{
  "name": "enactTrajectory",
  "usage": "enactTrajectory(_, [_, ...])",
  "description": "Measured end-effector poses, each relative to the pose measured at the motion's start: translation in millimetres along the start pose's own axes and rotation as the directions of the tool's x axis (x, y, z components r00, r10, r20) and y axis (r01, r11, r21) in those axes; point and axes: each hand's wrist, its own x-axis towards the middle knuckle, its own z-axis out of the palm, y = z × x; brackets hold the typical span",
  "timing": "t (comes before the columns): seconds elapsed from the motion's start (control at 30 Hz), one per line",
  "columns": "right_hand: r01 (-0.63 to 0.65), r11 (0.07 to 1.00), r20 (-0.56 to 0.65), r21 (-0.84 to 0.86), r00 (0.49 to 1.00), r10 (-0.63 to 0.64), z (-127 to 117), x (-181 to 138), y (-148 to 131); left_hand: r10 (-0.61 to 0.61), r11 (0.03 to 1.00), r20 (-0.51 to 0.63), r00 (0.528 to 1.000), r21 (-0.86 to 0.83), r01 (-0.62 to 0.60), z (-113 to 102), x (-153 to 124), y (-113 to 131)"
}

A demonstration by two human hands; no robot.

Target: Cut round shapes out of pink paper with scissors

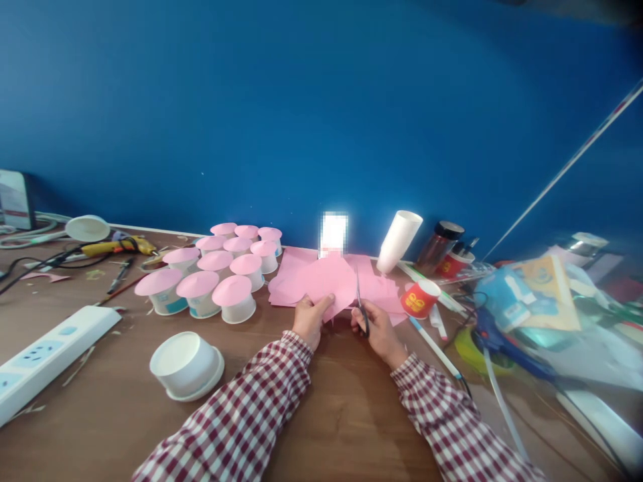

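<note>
My left hand (pixel 310 318) pinches the near edge of a pink paper sheet (pixel 329 281), thumb on top. My right hand (pixel 378 328) grips black-handled scissors (pixel 360 301), whose blades point away from me into the sheet's right side. More pink sheets (pixel 296 264) lie stacked flat beneath and behind it on the wooden table (pixel 341 415). Both sleeves are red-and-white checked.
Several white paper cups capped with pink discs (pixel 221 268) stand at the left. An upturned white cup (pixel 185 365), a power strip (pixel 47 351) and a yellow glue gun (pixel 118 246) lie further left. A red cup (pixel 420 298), tilted white cup (pixel 399 241), jar (pixel 439 246) and clutter crowd the right.
</note>
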Motion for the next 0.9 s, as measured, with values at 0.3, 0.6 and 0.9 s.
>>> enactTrajectory(0.3, [0.01, 1.0, 0.017, 0.024, 1.0, -0.01, -0.2, 0.3, 2.1, 0.014, 1.0, 0.006, 1.0, -0.003, -0.014, 0.6, -0.3, 0.4])
enactTrajectory(0.6, [0.004, 1.0, 0.007, 0.01, 1.0, -0.004, 1.0, -0.2, -1.5, 0.012, 1.0, 0.016, 1.0, -0.012, -0.012, -1.6, 1.5, -2.5])
enactTrajectory(0.9, [0.005, 0.999, 0.0, -0.033, 1.0, -0.005, 0.8, -0.7, -4.4, 0.004, 1.0, -0.009, 1.0, 0.014, -0.004, -0.2, 0.1, -0.3])
